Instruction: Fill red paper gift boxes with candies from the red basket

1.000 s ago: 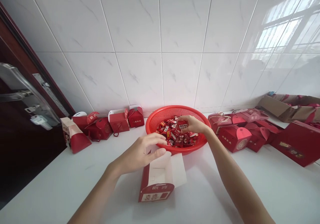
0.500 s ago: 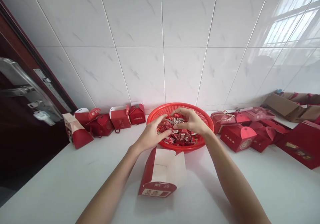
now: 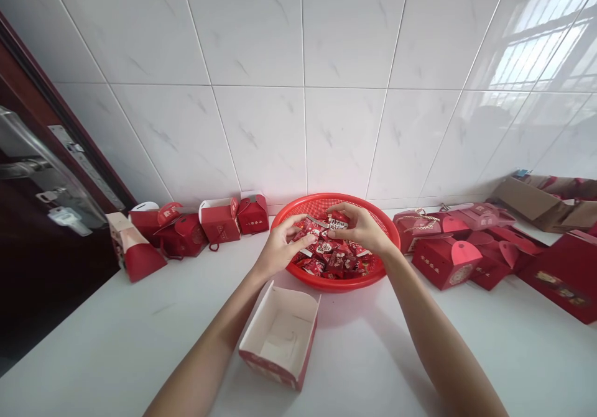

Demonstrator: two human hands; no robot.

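A round red basket (image 3: 342, 285) holds a heap of red wrapped candies (image 3: 336, 258). Over its left part, my left hand (image 3: 283, 246) has its fingers curled round a red candy packet (image 3: 310, 229). On the other side of the heap, my right hand (image 3: 361, 229) pinches a white and red packet with dark writing (image 3: 336, 221). Nearer to me, an open red box with a white inside (image 3: 282, 336) stands on the table, with nothing in it, beside my left forearm.
Several red gift boxes (image 3: 219, 221) stand along the wall at the left. More red boxes (image 3: 445, 260) cluster at the right, near an open cardboard box (image 3: 532, 202). A dark door with a metal handle is at the far left.
The open box has turned and now shows more of its inside. My left hand has closed round a packet, and my right hand has shifted slightly right with its packet.
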